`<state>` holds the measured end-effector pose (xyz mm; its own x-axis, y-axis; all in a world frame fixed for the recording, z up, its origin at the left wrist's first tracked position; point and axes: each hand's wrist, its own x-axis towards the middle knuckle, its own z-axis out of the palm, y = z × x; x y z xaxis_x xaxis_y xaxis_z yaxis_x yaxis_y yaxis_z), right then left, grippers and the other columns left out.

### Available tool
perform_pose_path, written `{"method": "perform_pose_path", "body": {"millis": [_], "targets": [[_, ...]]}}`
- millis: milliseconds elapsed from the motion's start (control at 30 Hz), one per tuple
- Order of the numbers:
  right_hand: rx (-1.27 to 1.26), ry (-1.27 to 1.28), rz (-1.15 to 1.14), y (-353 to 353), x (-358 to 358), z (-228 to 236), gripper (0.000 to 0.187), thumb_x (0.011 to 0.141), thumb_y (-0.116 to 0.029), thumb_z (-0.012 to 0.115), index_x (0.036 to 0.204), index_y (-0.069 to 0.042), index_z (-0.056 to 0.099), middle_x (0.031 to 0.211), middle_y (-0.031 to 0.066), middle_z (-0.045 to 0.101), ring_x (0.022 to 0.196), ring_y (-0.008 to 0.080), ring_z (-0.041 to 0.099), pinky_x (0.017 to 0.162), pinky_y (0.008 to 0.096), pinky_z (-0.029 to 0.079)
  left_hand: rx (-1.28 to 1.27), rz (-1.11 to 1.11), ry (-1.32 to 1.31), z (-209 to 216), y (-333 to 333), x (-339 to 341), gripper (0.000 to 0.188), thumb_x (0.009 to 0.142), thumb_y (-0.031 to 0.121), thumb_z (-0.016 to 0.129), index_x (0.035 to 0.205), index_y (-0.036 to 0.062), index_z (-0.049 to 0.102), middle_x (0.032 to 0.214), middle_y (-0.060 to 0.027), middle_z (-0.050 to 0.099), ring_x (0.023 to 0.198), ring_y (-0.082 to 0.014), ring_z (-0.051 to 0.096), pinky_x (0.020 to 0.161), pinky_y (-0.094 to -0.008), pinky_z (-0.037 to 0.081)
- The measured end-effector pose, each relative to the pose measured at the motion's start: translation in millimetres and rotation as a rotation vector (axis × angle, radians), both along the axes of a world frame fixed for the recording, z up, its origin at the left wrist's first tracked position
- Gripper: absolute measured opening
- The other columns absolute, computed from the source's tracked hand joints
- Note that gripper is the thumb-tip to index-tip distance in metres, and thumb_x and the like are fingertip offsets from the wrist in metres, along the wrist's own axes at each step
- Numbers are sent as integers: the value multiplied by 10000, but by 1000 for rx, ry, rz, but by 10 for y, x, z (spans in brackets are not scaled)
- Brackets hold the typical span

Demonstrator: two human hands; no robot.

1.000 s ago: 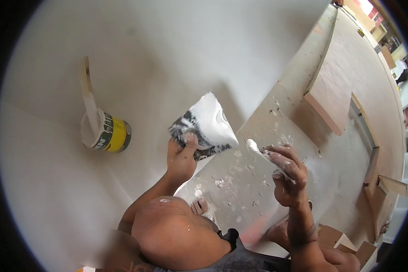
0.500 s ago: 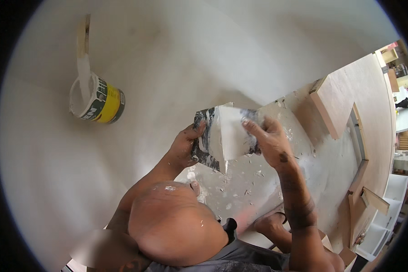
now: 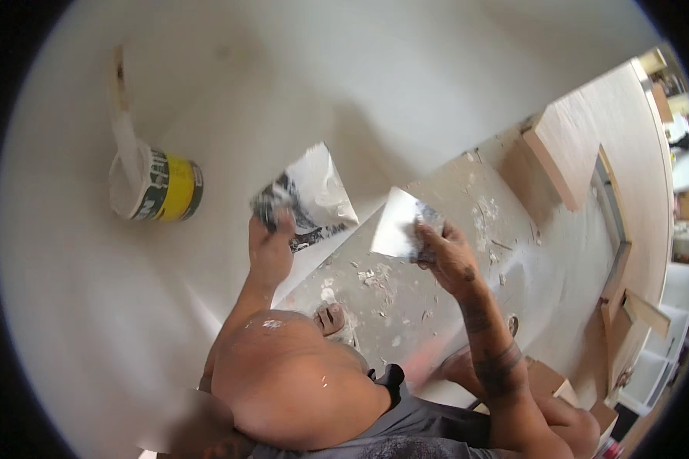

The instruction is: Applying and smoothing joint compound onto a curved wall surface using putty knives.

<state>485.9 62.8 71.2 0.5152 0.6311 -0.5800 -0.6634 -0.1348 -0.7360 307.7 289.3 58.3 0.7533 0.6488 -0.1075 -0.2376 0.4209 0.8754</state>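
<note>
Grasped by its smeared black edge, a wide putty spreader (image 3: 314,191) is in my left hand (image 3: 268,252). A thick layer of white putty covers much of its face. My right hand (image 3: 452,260) pinches a second putty spreader (image 3: 394,226), whose pale blade points toward the first. The two blades are apart, with a narrow gap between them. To the left is an open tub (image 3: 177,189) with a yellow and dark green label. A putty-coated wooden stick (image 3: 121,107) leans up out of it.
A large smooth pale surface (image 3: 245,92) spreads over the left and far side. Dried putty bits litter the grey floor (image 3: 375,314) near my feet. Wooden panels (image 3: 589,122) with a cut-out stand at the right, with white shelving (image 3: 658,363) beyond.
The two spreaders were together and have separated. My left hand has moved left with its spreader, which has turned; the right one has shifted slightly down.
</note>
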Motion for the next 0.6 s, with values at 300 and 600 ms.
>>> {"method": "perform_pose_path", "body": {"millis": [300,600], "targets": [[230,226,-164,164,-554,-159,223,928,-168,631,1090,-17,611,965,63,670,803,169,662,658,320,515,1326,-188,-54,275,-456,246,468,734,127,771,1185,195,665,1209,-68,645,1090,-319,618,817,-401,599],[228,-353,2,179,-410,467,317,896,-14,573,1207,-69,595,1059,54,664,899,224,642,755,360,533,692,-79,380,-336,-200,-206,359,901,88,599,1259,51,589,1213,-121,639,1070,-306,634,865,-418,562]]}}
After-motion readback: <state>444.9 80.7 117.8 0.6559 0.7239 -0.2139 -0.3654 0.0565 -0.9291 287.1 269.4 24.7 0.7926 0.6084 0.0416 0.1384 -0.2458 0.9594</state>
